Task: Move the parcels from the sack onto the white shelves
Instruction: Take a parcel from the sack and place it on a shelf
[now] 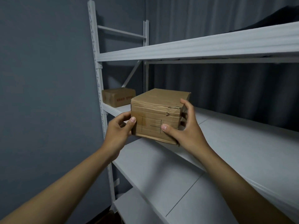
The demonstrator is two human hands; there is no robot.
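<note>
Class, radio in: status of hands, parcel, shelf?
Both hands, left and right, grip parcel at shelf edge. Second box far left; path clear.

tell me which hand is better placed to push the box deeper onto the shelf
Right, probably. The right hand wraps the cardboard box's near corner, thumb on its front face. The left hand only grips the side edge.

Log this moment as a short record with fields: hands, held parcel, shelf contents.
left hand: left hand grips the held box's left side
right hand: right hand grips its right side
held parcel: brown cardboard box, at the middle shelf's front edge; whether it rests there is unclear
shelf contents: second box, far left corner, same shelf
</note>
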